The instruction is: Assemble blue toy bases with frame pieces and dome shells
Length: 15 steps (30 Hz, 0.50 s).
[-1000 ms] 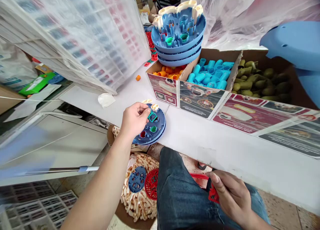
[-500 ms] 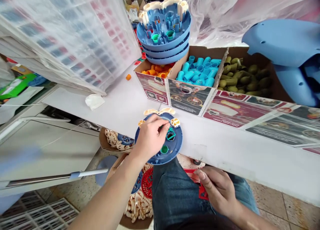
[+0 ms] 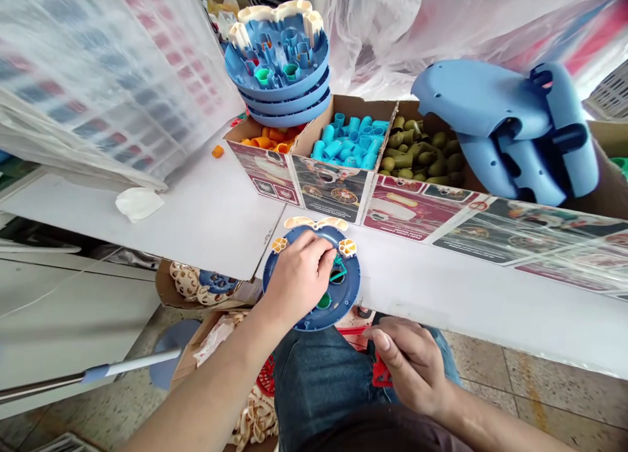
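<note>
My left hand (image 3: 298, 277) rests on a round blue plastic disc (image 3: 343, 292) at the near edge of the white table (image 3: 210, 210), fingers curled over a teal frame piece (image 3: 337, 269) set in it. The disc carries cream parts (image 3: 315, 222) along its far rim and a green ring (image 3: 324, 301). My right hand (image 3: 409, 364) is low over my lap, fingers closed on a red plastic piece (image 3: 380, 375).
Behind the disc stand open cartons of orange pieces (image 3: 267, 140), blue tubes (image 3: 350, 140) and olive pieces (image 3: 417, 156). A stack of blue discs (image 3: 279, 66) sits on the cartons. Large blue shells (image 3: 510, 131) lie at right. Boxes of cream parts (image 3: 189, 282) sit below.
The blue disc has slid right along the table edge under my left hand. My right hand with the red piece has moved left and up, closer to the disc.
</note>
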{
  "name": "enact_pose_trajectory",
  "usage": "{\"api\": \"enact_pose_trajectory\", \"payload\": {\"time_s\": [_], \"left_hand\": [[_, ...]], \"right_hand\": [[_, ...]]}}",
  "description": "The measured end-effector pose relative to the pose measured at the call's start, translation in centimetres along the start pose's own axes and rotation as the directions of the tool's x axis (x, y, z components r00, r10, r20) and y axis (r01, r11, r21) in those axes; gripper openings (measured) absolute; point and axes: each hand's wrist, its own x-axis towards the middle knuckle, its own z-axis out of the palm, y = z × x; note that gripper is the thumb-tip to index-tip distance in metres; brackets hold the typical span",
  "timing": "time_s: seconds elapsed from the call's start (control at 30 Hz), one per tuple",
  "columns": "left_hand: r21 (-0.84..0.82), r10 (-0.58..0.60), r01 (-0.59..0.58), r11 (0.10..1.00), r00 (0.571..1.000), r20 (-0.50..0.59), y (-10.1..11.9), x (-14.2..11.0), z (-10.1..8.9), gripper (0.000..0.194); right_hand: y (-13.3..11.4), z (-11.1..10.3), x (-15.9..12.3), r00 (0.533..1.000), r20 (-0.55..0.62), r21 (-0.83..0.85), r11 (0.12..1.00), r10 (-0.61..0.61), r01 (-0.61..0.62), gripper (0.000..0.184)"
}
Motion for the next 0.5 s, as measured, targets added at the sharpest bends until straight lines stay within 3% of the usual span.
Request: {"api": "enact_pose_trajectory", "payload": {"time_s": [0.2,0.33,0.43,0.5], "left_hand": [[0.043,0.049,-0.053,0.998,0.996,0.070,0.6,-0.5,0.1,0.021],[0.012,-0.018,0.017,1.000,0.996,0.084,0.3,-0.4,0.1,0.018],[0.003,-0.029,0.029,1.000,0.999,-0.040,1.3,-0.9,-0.7,0.027],[-0.152,-0.022,0.009,0.988,0.996,-0.083,3.0,-1.7,-1.4,0.032]], "right_hand": [[-0.3,-0.9,0.3,1.000,-0.025,-0.027,1.000,-0.008,0.007,0.028],[-0.3,-1.0,0.3,1.000,-0.015,-0.035,0.999,-0.017,0.017,0.031],[-0.5,-1.6,0.9,0.997,0.001,-0.059,0.995,-0.083,0.083,0.026],[-0.7,-2.2,1.5,0.992,-0.006,-0.044,0.991,-0.124,0.123,0.024]]}}
